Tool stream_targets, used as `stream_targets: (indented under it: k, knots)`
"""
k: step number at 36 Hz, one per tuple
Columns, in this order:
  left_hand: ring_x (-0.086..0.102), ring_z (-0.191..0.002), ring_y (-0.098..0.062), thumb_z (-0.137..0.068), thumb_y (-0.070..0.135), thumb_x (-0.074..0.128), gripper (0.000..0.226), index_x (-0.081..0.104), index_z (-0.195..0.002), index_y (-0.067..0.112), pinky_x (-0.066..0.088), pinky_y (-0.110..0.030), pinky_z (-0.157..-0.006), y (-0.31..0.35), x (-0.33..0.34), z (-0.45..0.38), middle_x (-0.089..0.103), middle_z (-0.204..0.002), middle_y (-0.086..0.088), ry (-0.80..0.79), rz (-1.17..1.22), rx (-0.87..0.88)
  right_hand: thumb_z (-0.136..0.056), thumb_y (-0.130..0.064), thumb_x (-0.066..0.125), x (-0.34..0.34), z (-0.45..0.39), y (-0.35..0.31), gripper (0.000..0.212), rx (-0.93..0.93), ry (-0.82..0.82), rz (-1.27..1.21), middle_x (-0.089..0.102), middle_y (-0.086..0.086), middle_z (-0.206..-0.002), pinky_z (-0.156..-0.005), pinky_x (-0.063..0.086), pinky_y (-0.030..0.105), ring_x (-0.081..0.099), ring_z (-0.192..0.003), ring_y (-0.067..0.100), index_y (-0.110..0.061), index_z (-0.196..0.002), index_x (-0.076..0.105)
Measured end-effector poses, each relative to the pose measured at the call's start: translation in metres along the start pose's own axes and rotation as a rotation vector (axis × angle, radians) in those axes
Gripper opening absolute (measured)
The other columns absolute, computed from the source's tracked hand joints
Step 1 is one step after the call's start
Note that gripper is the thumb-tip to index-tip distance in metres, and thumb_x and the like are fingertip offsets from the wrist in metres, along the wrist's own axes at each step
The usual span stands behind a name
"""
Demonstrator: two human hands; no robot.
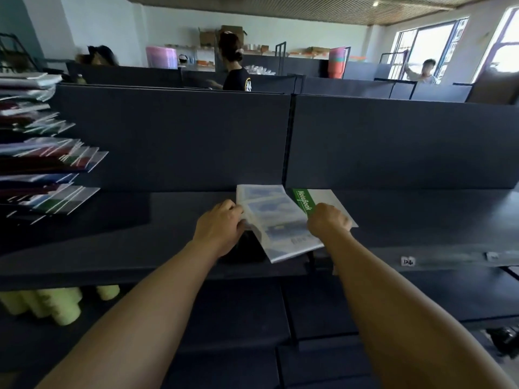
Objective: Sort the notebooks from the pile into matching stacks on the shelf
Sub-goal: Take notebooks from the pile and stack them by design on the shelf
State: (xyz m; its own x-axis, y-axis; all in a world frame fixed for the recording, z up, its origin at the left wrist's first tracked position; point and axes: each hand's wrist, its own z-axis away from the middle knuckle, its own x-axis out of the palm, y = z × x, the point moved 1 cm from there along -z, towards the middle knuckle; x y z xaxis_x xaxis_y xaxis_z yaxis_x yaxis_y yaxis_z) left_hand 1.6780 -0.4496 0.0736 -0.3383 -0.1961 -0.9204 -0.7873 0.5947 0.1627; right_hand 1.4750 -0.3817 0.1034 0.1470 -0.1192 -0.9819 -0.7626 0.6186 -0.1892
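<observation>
Both hands are working at the middle of a dark shelf (168,242), right where two dark back panels (174,141) are meeting at a vertical seam. The left hand (220,224) is gripping the left edge of a blue-and-white notebook (276,223), fingers curled round it, its near corner hanging over the shelf's front edge. The right hand (328,220) is curling over the notebook's right edge, though whether its fingers are pinching anything I cannot tell. Just beside, partly under that hand, a green-and-white notebook (323,199) marked "NoteBook" is lying flat. Bare shelf is stretching away on either side. At far left, the mixed pile of notebooks (47,161) is leaning in fanned layers. Below the shelf, pale yellow-green rolls (53,304) are sitting together
</observation>
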Motion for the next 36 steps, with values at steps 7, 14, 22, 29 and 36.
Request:
stream_targets:
  k: [7,14,22,29,36]
  knots:
    - [0.050,-0.109,-0.017,-0.101,0.036,0.037,0.031,0.052,-0.124,0.020,0.043,-0.031,-0.069,0.020,0.014,-0.011,0.047,-0.126,0.003,-0.059,0.012,0.062,-0.095,-0.019,0.045,0.020,-0.001,0.000,0.030,0.064,-0.033,-0.074,0.059,0.009,-0.119,-0.084,0.038,0.034,0.052,-0.112,0.026,-0.010,-0.122,0.053]
    - [0.047,-0.116,-0.019,-0.101,0.035,0.035,0.035,0.050,-0.130,0.019,0.048,-0.035,-0.077,0.011,0.012,-0.019,0.047,-0.129,0.001,-0.063,0.005,0.078,-0.093,-0.007,0.045,0.017,-0.017,-0.005,0.033,0.151,-0.051,-0.572,0.053,0.015,-0.119,-0.074,0.040,0.031,0.054,-0.108,0.031,0.001,-0.125,0.046]
    - [0.044,-0.118,-0.018,-0.099,0.051,0.033,0.047,0.047,-0.132,0.020,0.047,-0.034,-0.081,-0.017,0.012,-0.027,0.045,-0.133,0.002,-0.107,0.015,0.039,-0.097,-0.010,0.040,0.033,-0.037,-0.036,0.032,0.243,0.000,-0.832,0.055,0.018,-0.115,-0.070,0.043,0.033,0.056,-0.103,0.033,0.004,-0.126,0.047]
    - [0.040,-0.124,-0.025,-0.093,0.059,0.042,0.055,0.032,-0.139,0.031,0.043,-0.041,-0.098,-0.028,0.035,-0.039,0.029,-0.143,0.004,-0.397,0.178,0.021,-0.096,-0.012,0.041,0.039,-0.054,-0.046,0.032,0.111,0.008,-0.660,0.055,0.018,-0.122,-0.080,0.039,0.034,0.053,-0.111,0.034,0.001,-0.124,0.050]
    - [0.049,-0.106,-0.023,-0.099,0.040,0.041,0.033,0.042,-0.129,0.025,0.048,-0.038,-0.085,-0.026,0.046,-0.051,0.038,-0.130,-0.001,-0.334,0.174,0.023,-0.090,-0.005,0.043,0.046,-0.062,-0.047,0.031,0.074,-0.038,-0.460,0.057,0.017,-0.122,-0.073,0.040,0.030,0.055,-0.110,0.035,-0.005,-0.119,0.054]
